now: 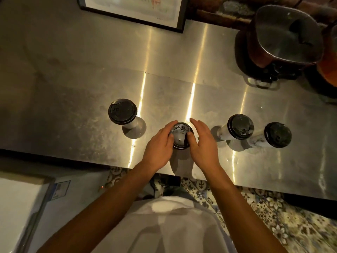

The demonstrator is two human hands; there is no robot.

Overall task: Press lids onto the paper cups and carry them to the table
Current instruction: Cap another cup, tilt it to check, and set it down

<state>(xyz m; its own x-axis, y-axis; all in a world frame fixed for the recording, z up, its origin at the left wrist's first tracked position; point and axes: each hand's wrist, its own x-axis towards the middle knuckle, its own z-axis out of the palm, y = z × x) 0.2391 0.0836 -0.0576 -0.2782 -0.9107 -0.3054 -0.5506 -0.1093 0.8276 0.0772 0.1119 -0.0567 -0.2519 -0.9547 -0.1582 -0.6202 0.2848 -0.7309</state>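
Left hand [160, 143] and right hand [202, 141], fingers relaxed, thumbs pressed the black lid [180, 135] on the steel counter [73, 88]; three lidded cups stood nearby

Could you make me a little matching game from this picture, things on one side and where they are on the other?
Things:
1. middle cup
2. lone cup
3. metal pot
4. framed picture

Places:
A. far right corner of the counter
B. under both hands
C. far edge, left of centre
D. standing alone to the left of the hands

Pairs: 1-B, 2-D, 3-A, 4-C
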